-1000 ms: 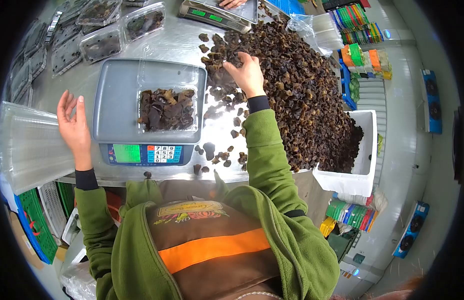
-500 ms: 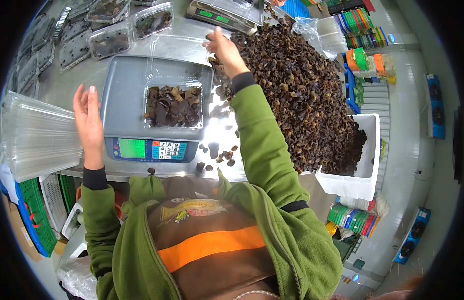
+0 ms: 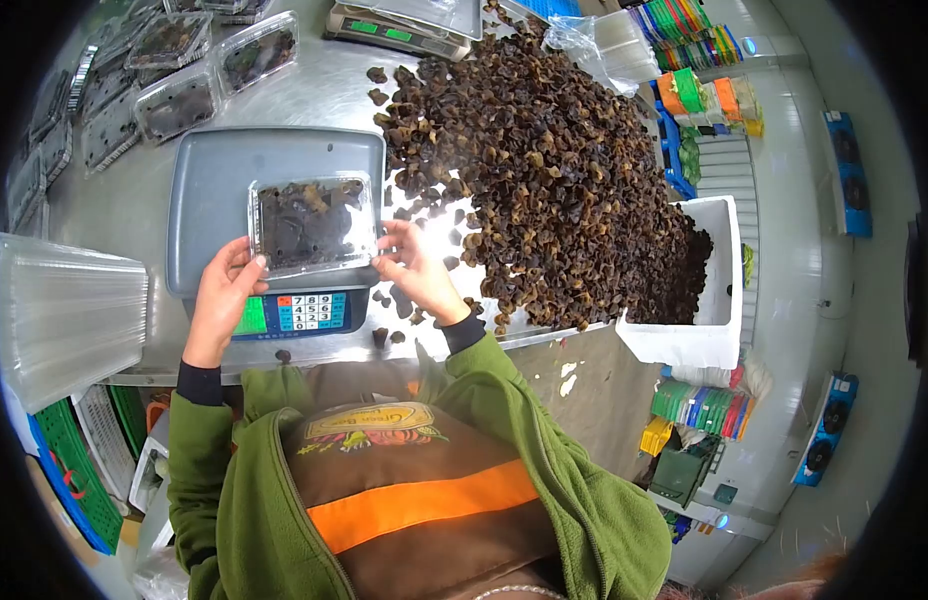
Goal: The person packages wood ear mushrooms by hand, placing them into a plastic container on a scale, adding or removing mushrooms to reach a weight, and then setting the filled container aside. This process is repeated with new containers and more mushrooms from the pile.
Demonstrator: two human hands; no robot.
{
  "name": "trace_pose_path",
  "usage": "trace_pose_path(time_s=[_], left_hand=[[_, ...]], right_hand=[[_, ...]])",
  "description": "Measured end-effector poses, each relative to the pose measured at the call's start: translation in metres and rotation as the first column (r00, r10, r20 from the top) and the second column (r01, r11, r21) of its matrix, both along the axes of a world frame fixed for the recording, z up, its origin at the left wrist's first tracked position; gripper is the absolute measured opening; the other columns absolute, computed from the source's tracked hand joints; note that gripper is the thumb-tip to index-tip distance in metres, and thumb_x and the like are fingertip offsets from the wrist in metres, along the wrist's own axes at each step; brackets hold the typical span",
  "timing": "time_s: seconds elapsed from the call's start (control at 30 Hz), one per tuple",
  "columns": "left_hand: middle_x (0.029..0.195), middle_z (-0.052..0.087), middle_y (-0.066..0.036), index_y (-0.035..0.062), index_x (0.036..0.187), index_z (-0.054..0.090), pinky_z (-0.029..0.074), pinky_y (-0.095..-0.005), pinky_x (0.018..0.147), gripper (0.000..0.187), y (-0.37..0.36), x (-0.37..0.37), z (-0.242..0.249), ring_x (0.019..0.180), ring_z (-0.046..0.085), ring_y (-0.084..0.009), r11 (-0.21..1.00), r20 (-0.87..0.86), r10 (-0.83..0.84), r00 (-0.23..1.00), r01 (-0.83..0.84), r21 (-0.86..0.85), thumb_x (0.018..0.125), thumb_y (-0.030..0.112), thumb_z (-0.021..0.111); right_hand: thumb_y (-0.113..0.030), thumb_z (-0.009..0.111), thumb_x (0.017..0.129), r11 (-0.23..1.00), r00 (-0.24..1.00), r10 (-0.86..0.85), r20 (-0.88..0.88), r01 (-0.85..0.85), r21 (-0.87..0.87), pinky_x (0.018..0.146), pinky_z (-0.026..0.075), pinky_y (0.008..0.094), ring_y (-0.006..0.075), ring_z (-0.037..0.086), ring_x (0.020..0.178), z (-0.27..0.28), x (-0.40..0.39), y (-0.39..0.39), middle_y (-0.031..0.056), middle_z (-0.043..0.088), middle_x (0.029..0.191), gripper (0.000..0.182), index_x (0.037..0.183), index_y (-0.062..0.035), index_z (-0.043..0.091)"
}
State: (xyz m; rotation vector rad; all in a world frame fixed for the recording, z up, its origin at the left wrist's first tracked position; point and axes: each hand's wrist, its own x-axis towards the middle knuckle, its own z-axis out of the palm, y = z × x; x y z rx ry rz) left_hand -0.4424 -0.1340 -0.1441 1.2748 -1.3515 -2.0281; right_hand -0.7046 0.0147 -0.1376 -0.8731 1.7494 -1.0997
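A clear plastic clamshell box [image 3: 309, 225] of dark wood ear mushrooms sits over the grey pan of a digital scale [image 3: 209, 190], its lid now folded over the top. My left hand [image 3: 224, 295] holds the box's near left corner, with the thumb along the edge. On the opposite side, my right hand [image 3: 416, 270] grips the right edge between fingers and thumb. Whether the box rests fully on the pan is hard to tell. Part of the scale's green display is hidden behind my left hand.
A large heap of wood ear mushrooms [image 3: 544, 170] spreads to the right, reaching a white foam box [image 3: 729, 280]. Nested empty clamshells [image 3: 74, 310] stand at the left. Filled boxes [image 3: 179, 105] lie at the back left, near a second scale [image 3: 394, 35].
The lid, raised before, has come down over the mushrooms. My right hand has moved back from the heap to the box, and my left hand has come in to its left corner.
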Motion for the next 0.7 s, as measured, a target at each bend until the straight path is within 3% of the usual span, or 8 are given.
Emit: trace_pose_path(time_s=[0.17, 0.3, 0.33, 0.37, 0.43, 0.53, 0.63, 0.7], left_hand=[[0.098, 0.061, -0.01, -0.003, 0.127, 0.045, 0.056, -0.0301, 0.076, 0.037, 0.0, 0.007, -0.006, 0.089, 0.065, -0.0189, 0.995, -0.099, -0.057, 0.993, 0.065, 0.079, 0.094, 0.008, 0.059], [0.094, 0.059, -0.009, 0.0007, 0.109, 0.046, 0.06, -0.0385, 0.08, 0.02, 0.003, -0.002, -0.014, 0.09, 0.067, -0.0226, 0.985, -0.204, 0.017, 0.979, 0.019, 0.169, 0.093, 0.004, 0.057], [0.095, 0.06, -0.011, 0.0014, 0.107, 0.045, 0.06, -0.0407, 0.081, 0.016, 0.005, -0.003, -0.022, 0.09, 0.068, -0.0247, 0.982, -0.275, 0.103, 0.956, -0.054, 0.18, 0.093, 0.001, 0.054], [0.097, 0.061, -0.012, 0.0021, 0.105, 0.044, 0.061, -0.0428, 0.082, 0.014, 0.003, -0.003, -0.027, 0.091, 0.068, -0.0268, 0.975, -0.35, 0.184, 0.919, -0.127, 0.18, 0.093, -0.003, 0.051], [0.097, 0.06, -0.01, 0.006, 0.105, 0.047, 0.059, -0.0496, 0.082, 0.016, -0.02, -0.002, -0.016, 0.095, 0.068, -0.0299, 0.926, -0.47, 0.353, 0.809, -0.23, 0.298, 0.091, -0.002, 0.052], [0.102, 0.062, -0.013, 0.0059, 0.105, 0.048, 0.057, -0.0479, 0.089, 0.014, -0.082, 0.007, -0.005, 0.097, 0.068, -0.0312, 0.933, -0.583, 0.356, 0.731, -0.314, 0.176, 0.093, 0.0, 0.054], [0.11, 0.062, -0.015, 0.0035, 0.115, 0.048, 0.052, -0.0425, 0.099, 0.021, -0.145, 0.011, 0.055, 0.108, 0.064, -0.0314, 0.773, -0.651, 0.506, 0.566, -0.633, 0.05, 0.098, 0.01, 0.057], [0.114, 0.061, -0.016, 0.0019, 0.127, 0.047, 0.051, -0.0406, 0.1, 0.033, -0.155, 0.029, 0.094, 0.114, 0.061, -0.0298, 0.685, -0.636, 0.506, 0.583, -0.719, -0.114, 0.098, 0.014, 0.058]], right_hand=[[-0.004, 0.067, 0.083, 0.995, 0.987, -0.042, 0.152, 0.027, 0.098, 0.067, 0.055, 0.0279, 0.0148, 0.066, 0.079, -0.004, -0.004, -0.013, 0.0087, 0.061, 0.098, 0.05, 0.129, 0.0059, 0.049], [0.0, 0.064, 0.079, 0.993, 0.984, -0.115, 0.135, 0.111, 0.038, 0.061, 0.053, 0.0273, 0.0138, 0.063, 0.068, -0.024, 0.001, -0.02, 0.0067, 0.061, 0.085, 0.029, 0.105, 0.0071, 0.054], [-0.001, 0.065, 0.078, 0.994, 0.998, -0.064, 0.02, 0.062, 0.094, 0.06, 0.052, 0.0277, 0.0138, 0.062, 0.065, -0.013, 0.001, -0.027, 0.0067, 0.06, 0.084, 0.025, 0.1, 0.0043, 0.053], [0.0, 0.066, 0.08, 0.998, 0.999, -0.035, -0.021, 0.036, 0.047, 0.06, 0.053, 0.028, 0.0138, 0.062, 0.065, -0.006, 0.003, -0.038, 0.0063, 0.06, 0.084, 0.028, 0.104, 0.004, 0.053], [0.0, 0.064, 0.087, 0.988, 0.953, -0.086, 0.291, 0.118, -0.095, 0.073, 0.057, 0.0303, 0.0158, 0.065, 0.084, 0.001, 0.008, -0.061, 0.0082, 0.06, 0.097, 0.038, 0.122, 0.0043, 0.052], [-0.006, 0.067, 0.09, 0.956, 0.977, 0.015, 0.211, 0.048, -0.291, 0.083, 0.055, 0.0308, 0.0166, 0.064, 0.098, 0.04, 0.021, -0.092, 0.0082, 0.06, 0.103, 0.046, 0.132, 0.0016, 0.048], [-0.012, 0.069, 0.091, 0.935, 0.997, 0.081, 0.002, -0.075, -0.347, 0.09, 0.053, 0.0305, 0.0162, 0.062, 0.105, 0.047, 0.021, -0.104, 0.0077, 0.063, 0.108, 0.046, 0.132, -0.0002, 0.051], [-0.015, 0.07, 0.091, 0.971, 0.99, 0.13, -0.056, -0.138, -0.193, 0.089, 0.053, 0.0296, 0.0162, 0.064, 0.102, 0.041, 0.014, -0.093, 0.0085, 0.066, 0.11, 0.039, 0.124, 0.0012, 0.058]])
